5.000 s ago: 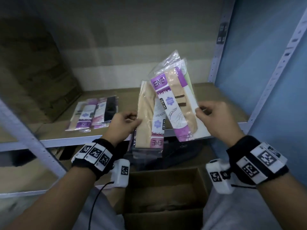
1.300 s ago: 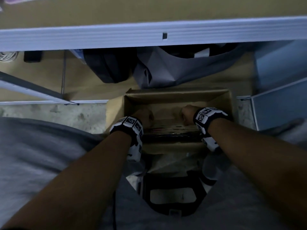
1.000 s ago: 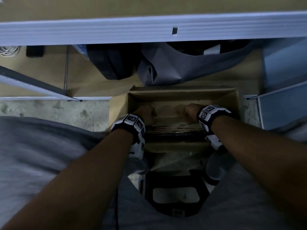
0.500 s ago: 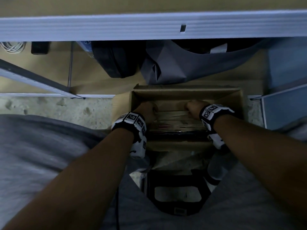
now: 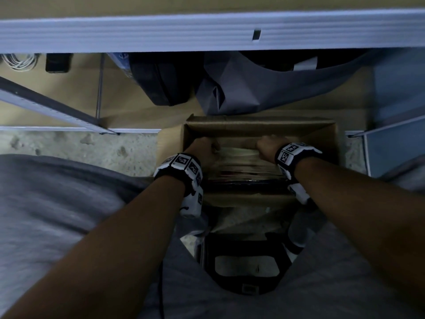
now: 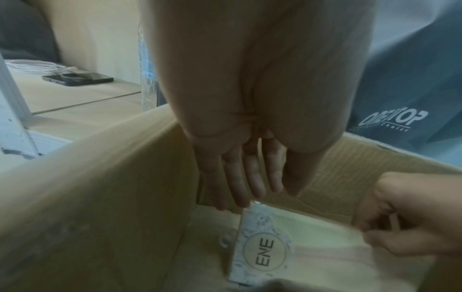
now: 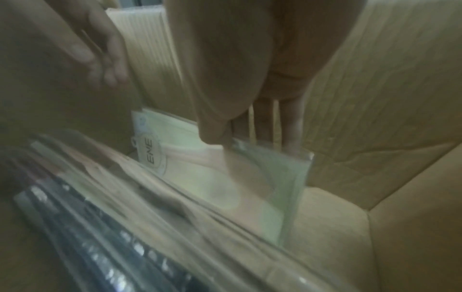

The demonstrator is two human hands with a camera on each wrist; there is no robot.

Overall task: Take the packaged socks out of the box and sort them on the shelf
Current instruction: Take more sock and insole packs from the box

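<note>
An open cardboard box (image 5: pixel 259 125) stands on the floor below the shelf. Both hands are inside it. My left hand (image 5: pixel 208 147) pinches the top left corner of a clear sock pack (image 5: pixel 239 153) with pale socks and a round ENE label (image 6: pixel 265 254). My right hand (image 5: pixel 266 146) pinches its top right corner (image 7: pixel 250 142). The pack stands on edge at the far side of the box. Several more sock packs (image 7: pixel 100 217), some with dark socks, stand in a row behind it toward me.
The white shelf beam (image 5: pixel 207 31) crosses overhead. On the lower shelf behind the box lie a grey bag (image 5: pixel 253 88), a dark bag (image 5: pixel 165 84), a phone (image 5: pixel 57 63) and a coiled cable (image 5: pixel 20 62). A slanted metal brace (image 5: pixel 50 107) runs at left.
Five seconds ago the hands held packs up at the shelf. Over the last second, both hands in the box have drawn the far pack upward, apart from the row.
</note>
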